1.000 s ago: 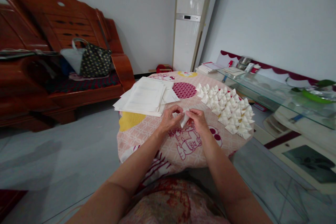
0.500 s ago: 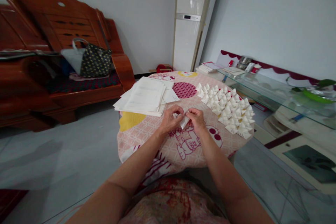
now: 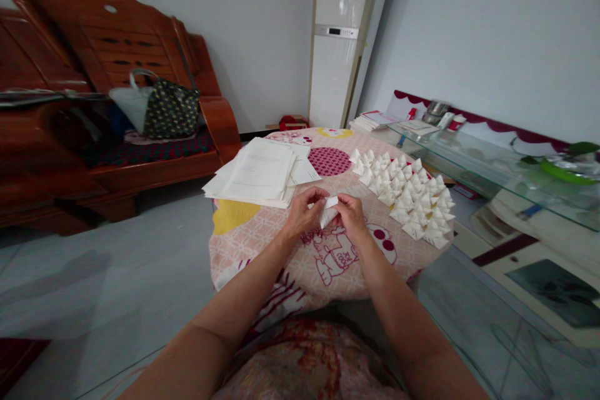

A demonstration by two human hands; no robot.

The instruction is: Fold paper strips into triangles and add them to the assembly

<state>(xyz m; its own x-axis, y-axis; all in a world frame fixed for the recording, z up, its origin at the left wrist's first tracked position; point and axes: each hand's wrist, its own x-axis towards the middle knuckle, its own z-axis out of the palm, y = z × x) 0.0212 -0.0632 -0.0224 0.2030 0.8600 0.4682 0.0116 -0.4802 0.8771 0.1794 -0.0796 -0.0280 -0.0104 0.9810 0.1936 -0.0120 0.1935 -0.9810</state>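
Note:
Between my two hands is a small piece of folded white paper, held just above the patterned tablecloth. My left hand pinches its left side, and my right hand pinches the right side. The lower end of the paper narrows to a point. Beyond my left hand lies a stack of white paper sheets, some with printed lines. To the right of my right hand stand rows of folded paper pieces with pointed tips.
A glass-topped cabinet runs along the right wall, with cups and a green bowl on it. On the left a wooden sofa holds a patterned bag. A tall white air conditioner stands at the back.
The folded paper now shows a wider flat top edge between my fingers. Both hands stay in nearly the same place, with small finger shifts.

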